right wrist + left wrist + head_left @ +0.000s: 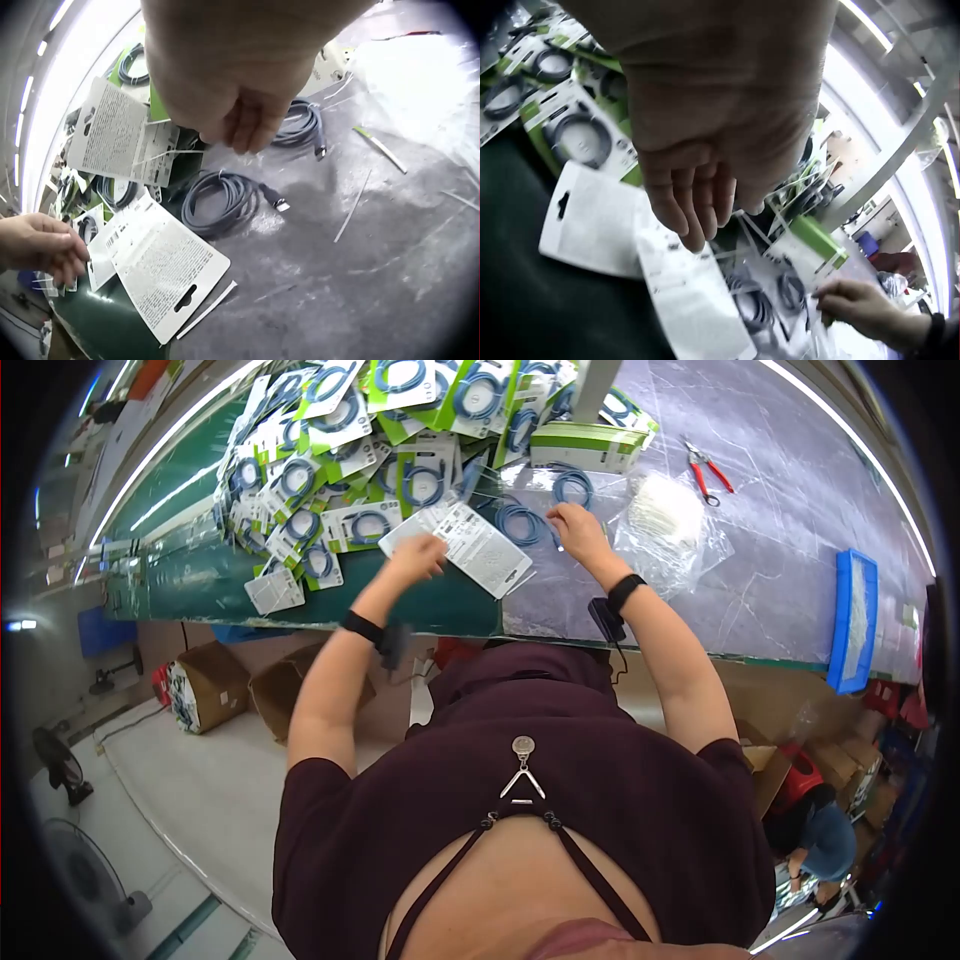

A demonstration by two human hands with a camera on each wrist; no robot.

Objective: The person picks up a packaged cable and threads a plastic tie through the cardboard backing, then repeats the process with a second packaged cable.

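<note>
My left hand [420, 558] hovers by the left end of two overlapping white printed cards [485, 550]. Its fingers hang loosely bent in the left wrist view, with nothing in them. My right hand [580, 532] has bent fingers and is above the grey bench, between two coiled blue-grey cables. The nearer coil [221, 202] shows its metal plug and a thin white tie; the other coil [300, 124] is partly behind the hand. The right fingertips come close together beside the coils, and I cannot tell whether they pinch something small.
Many carded cables [300, 475] are piled on the green left part of the bench. A green-white box [588, 448] stands behind the coils. To the right lie a plastic bag of white ties [665, 510], red-handled pliers [706, 470] and a blue tray [854, 620]. Loose strips [352, 206] lie about.
</note>
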